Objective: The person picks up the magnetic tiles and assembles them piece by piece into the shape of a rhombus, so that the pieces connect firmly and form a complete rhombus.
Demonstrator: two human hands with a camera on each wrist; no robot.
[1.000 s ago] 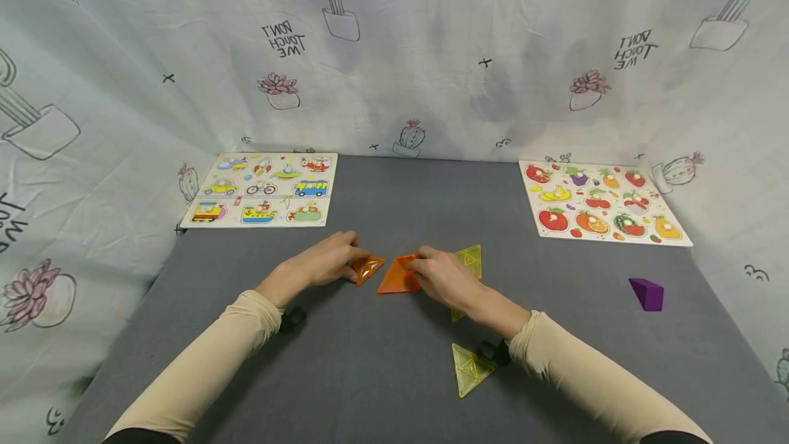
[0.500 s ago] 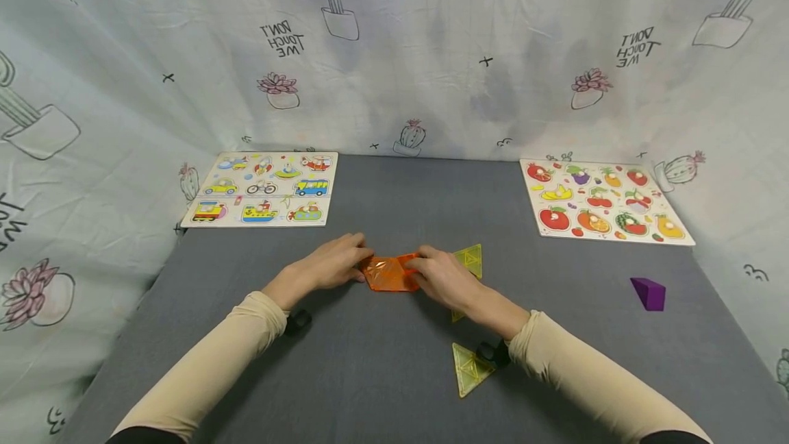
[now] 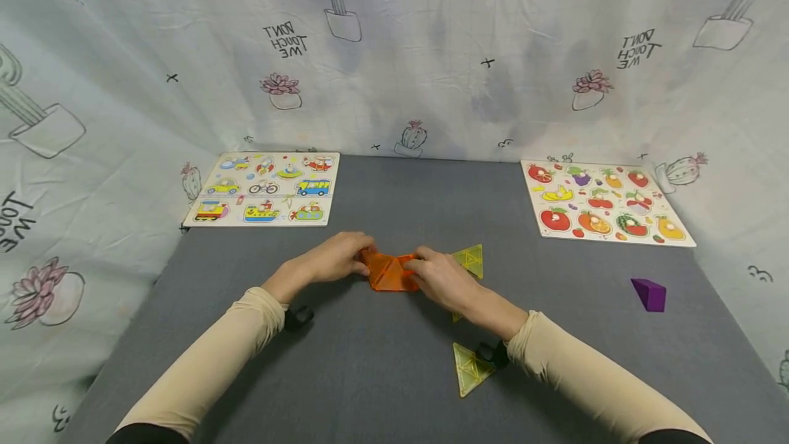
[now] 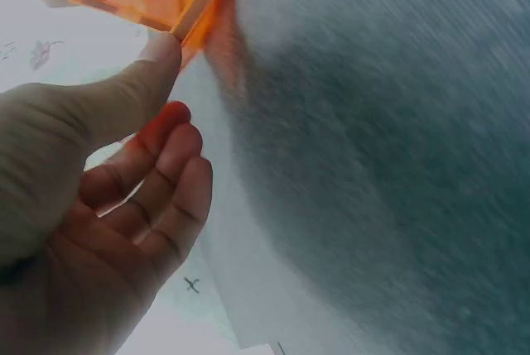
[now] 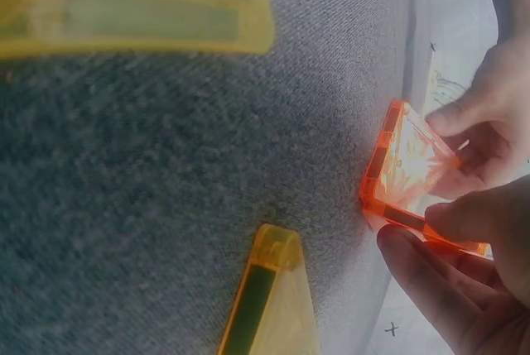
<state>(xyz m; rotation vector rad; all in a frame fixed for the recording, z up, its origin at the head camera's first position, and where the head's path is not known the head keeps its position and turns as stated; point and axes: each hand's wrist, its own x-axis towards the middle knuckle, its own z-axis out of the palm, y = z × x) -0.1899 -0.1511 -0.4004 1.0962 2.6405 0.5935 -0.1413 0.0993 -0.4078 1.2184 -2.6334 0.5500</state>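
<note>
Two translucent orange triangular magnetic tiles meet side by side in the middle of the table. My left hand [image 3: 335,257] pinches the left orange tile [image 3: 377,268], which looks tilted up. In the left wrist view its thumb presses the orange edge [image 4: 192,17], with the other fingers partly behind. My right hand [image 3: 448,277] holds the right orange tile [image 3: 396,279] by its right side, thumb and fingers on its edge in the right wrist view. Close to the right hand lies a yellow triangular tile [image 3: 471,260]; another yellow tile [image 3: 456,317] is mostly hidden beneath that hand.
A third yellow tile [image 3: 470,370] lies by the right wrist camera. To the right sits a purple wedge block [image 3: 650,294]. A vehicle puzzle board [image 3: 261,190] lies back left, a fruit puzzle board [image 3: 607,205] back right. A patterned cloth [image 3: 425,74] hangs behind the table.
The left hand has brought its orange tile rightward until it meets the other one, then tilted it up. The right hand and its tile have stayed almost in place.
</note>
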